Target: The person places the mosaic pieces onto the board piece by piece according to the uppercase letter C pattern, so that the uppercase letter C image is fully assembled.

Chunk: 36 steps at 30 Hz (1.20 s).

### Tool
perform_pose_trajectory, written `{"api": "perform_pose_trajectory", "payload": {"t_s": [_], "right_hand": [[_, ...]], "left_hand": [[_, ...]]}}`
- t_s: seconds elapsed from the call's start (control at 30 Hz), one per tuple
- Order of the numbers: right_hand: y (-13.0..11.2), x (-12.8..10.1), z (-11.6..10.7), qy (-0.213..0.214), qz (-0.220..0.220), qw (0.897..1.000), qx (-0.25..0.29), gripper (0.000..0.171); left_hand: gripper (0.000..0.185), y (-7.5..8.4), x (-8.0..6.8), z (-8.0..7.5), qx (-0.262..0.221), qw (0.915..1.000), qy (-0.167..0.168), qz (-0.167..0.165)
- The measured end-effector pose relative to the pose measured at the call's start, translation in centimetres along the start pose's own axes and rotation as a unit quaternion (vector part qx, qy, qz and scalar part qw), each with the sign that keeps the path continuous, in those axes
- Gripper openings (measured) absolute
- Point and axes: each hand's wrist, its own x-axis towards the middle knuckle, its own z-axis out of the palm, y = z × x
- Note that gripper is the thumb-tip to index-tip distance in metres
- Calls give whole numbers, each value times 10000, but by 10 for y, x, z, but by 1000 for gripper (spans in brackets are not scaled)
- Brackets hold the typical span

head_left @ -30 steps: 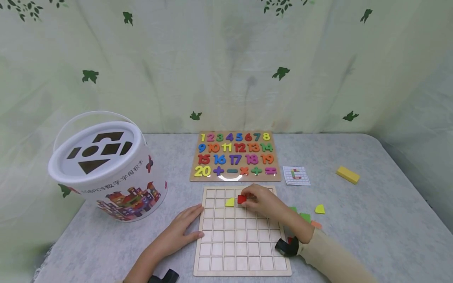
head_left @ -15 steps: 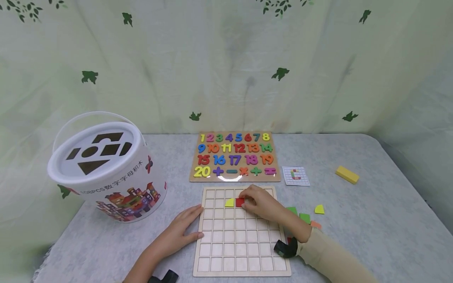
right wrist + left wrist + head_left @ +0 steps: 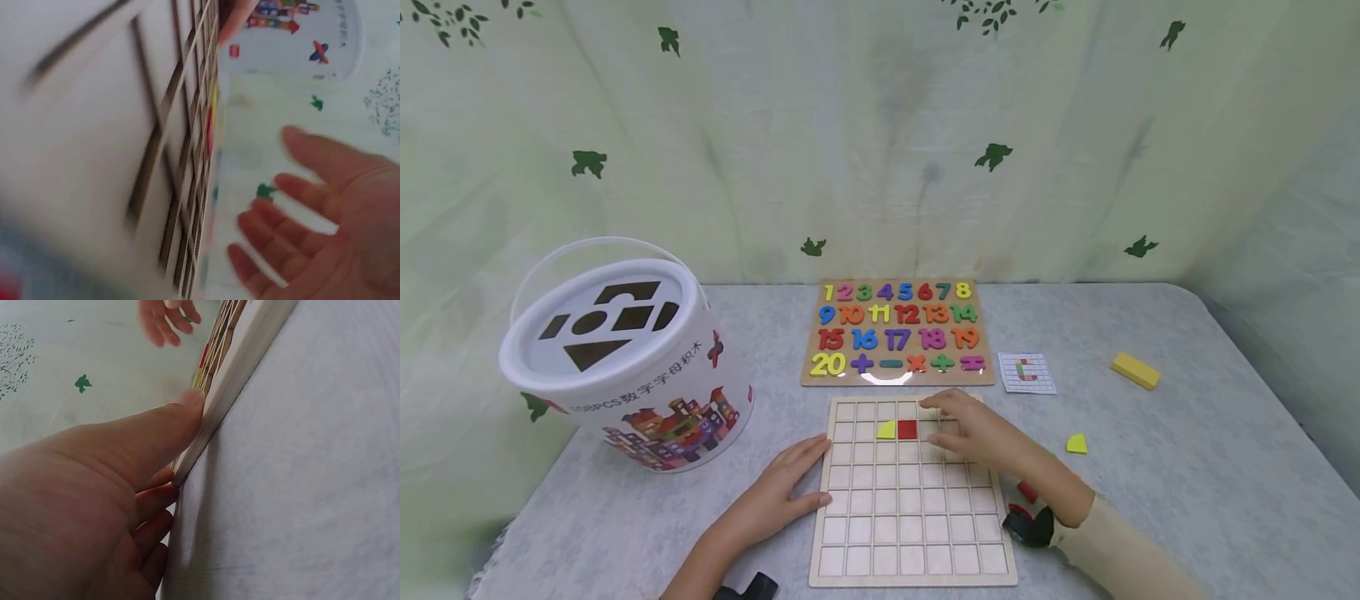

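Note:
A wooden grid board (image 3: pixel 887 500) lies in front of the person, with a yellow quarter-round tile (image 3: pixel 887 430) and a red square tile (image 3: pixel 907 430) side by side in its second row. The left hand (image 3: pixel 786 481) rests against the board's left edge, thumb and fingers touching the rim; the left wrist view shows the thumb (image 3: pixel 169 422) on that edge. Above the board's upper right part hovers the right hand (image 3: pixel 973 433), its fingers spread and holding nothing. In the right wrist view the right hand (image 3: pixel 331 219) is apart from the board.
Behind the board lies a number puzzle (image 3: pixel 898 333). A pattern card (image 3: pixel 1027 372), a yellow block (image 3: pixel 1136 371) and a yellow tile (image 3: pixel 1077 443) are on the right. More tiles lie partly hidden by the right forearm. A white bucket (image 3: pixel 625 367) stands on the left.
The red square tile moved left into the cell beside the yellow one. The right hand has let it go and drawn back to the right, fingers spreading. The left hand stayed put.

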Motion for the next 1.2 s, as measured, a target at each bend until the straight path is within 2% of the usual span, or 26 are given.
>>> {"api": "perform_pose_trajectory", "payload": {"t_s": [0.13, 0.27, 0.53, 0.7, 0.87, 0.97, 1.07, 1.2], "right_hand": [[3, -20, -19, 300, 21, 9994, -188, 46], [17, -44, -38, 578, -5, 9976, -388, 47], [51, -88, -62, 862, 898, 9912, -454, 50], [71, -102, -67, 677, 1255, 9883, -537, 51], [85, -114, -70, 443, 1302, 9888, -575, 41], [88, -115, -70, 409, 1292, 9881, -734, 35], [88, -114, -68, 418, 1460, 9854, -772, 33], [85, -111, -65, 295, 1764, 9809, -764, 39]], "left_hand": [[73, 1, 0, -1, -16, 10000, 25, 85], [72, 1, -1, -1, -35, 9997, 47, 228], [71, 1, -2, 0, 33, 9995, 98, 299], [72, 1, -1, 0, 16, 9997, 92, 231], [72, 1, -1, 0, 20, 9997, 105, 239], [71, 0, -2, 0, 34, 9995, 119, 290], [71, 1, -2, 0, 32, 9995, 119, 296], [71, 0, -2, 0, 48, 9995, 117, 288]]}}
